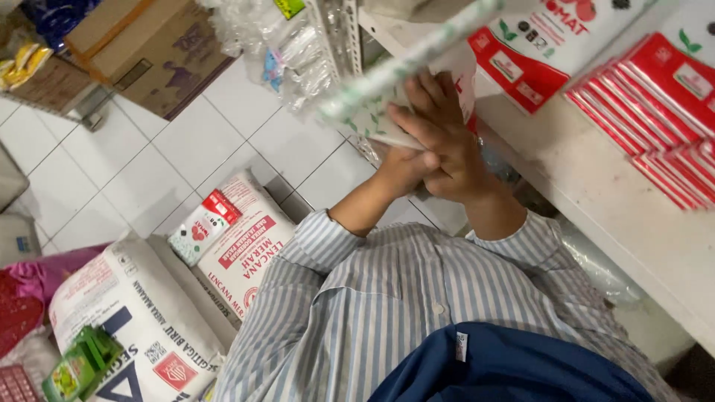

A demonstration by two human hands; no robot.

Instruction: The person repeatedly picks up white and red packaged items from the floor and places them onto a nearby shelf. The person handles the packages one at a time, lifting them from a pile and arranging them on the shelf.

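My right hand lies over a flat white pack with a green leaf print, fingers spread across its face. My left hand comes in from below and grips the same pack's lower edge, largely covered by my right hand. The pack is blurred and held in front of a white shelf, next to a red and white pouch. Both forearms wear blue-and-white striped sleeves.
Rows of flat red packets lie on the shelf at right. On the tiled floor at left rest white sacks, a small white pouch, green cartons and cardboard boxes. Clear plastic bags hang by the shelf upright.
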